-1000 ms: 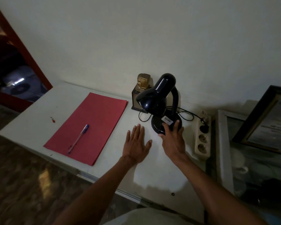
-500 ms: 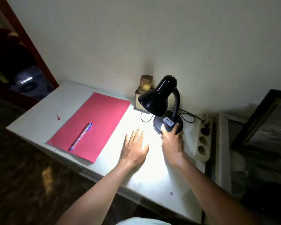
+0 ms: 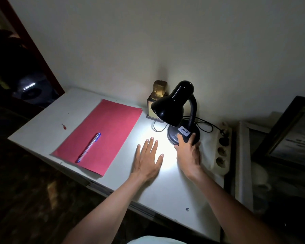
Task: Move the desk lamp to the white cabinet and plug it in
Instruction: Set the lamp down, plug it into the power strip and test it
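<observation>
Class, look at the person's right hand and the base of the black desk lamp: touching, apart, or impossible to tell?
Touching. The head view shows the right hand with its fingers lying over the front edge of the lamp base, no gap visible.

Framed picture [image 3: 292,136] cut off by right edge, print too blurred to read. Lamp base label [image 3: 184,130] text illegible. Gold figurine [image 3: 159,90] partly hidden behind lamp shade [image 3: 172,104]. Doorway contents at left too dark to tell.

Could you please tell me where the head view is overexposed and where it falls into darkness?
Head view: the lamp throws a blown-out white pool on the cabinet top between the left hand and right hand; the floor and left doorway sink into near black.
</observation>
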The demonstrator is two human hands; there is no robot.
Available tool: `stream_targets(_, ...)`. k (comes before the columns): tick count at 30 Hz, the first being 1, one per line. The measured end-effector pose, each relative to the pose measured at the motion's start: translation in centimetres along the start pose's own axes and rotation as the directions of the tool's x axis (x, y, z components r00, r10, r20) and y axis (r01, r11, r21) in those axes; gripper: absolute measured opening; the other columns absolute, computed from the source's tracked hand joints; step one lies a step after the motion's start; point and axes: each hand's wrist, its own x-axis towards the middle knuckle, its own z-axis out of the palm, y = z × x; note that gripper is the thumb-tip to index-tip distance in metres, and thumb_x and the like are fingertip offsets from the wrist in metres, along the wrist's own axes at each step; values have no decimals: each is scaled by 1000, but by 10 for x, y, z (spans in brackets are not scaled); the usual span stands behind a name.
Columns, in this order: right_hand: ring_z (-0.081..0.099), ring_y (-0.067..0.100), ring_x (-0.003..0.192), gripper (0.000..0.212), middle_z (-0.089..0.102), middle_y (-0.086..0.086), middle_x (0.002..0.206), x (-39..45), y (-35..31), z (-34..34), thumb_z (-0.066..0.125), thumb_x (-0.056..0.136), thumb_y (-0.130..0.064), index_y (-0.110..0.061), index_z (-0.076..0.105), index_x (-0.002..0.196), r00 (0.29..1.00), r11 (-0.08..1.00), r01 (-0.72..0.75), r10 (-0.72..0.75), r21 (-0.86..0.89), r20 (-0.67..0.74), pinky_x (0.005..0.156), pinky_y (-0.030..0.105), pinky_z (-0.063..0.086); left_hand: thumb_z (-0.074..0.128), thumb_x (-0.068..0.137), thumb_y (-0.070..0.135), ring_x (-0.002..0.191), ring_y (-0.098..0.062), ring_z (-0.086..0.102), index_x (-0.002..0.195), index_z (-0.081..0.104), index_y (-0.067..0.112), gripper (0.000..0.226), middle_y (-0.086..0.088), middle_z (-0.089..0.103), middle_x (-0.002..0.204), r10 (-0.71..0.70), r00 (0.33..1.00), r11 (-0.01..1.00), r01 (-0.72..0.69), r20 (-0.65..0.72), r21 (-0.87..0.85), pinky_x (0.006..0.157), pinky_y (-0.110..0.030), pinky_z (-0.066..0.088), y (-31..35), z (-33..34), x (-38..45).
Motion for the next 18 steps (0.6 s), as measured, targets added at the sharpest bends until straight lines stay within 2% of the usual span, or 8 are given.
stream_targets(6,36,54,133,49,12,32,158,0,-1,-1,42,104,-38,-30,27,150,1000,999,-3,3,39,9,93,44,51,19,97,54,152,-13,-2,157,11,24,67,3,4,166,-1,1000,1000,1,-7,-2,122,-43,-4,-1,2,0)
stream_targets(11,24,58,140,56,7,37,158,-4,0,3,41,105,-35,-22,21,156,1000,999,13,-13,35,-7,107,54,43,7,97,60,150,-14,-16,156,-1,24,70,1,-8,165,34,999,999,-33,37,-7,122,-43,-9,-3,5,1)
stream_targets(18,28,60,137,55,11,37,157,-4,0,3,44,104,-36,-24,24,154,1000,999,12,-12,48,-14,101,54,49,3,96,63,149,-15,-20,156,-4,27,71,2,-12,164,16,998,1000,-16,65,12,121,-43,-12,-3,7,2)
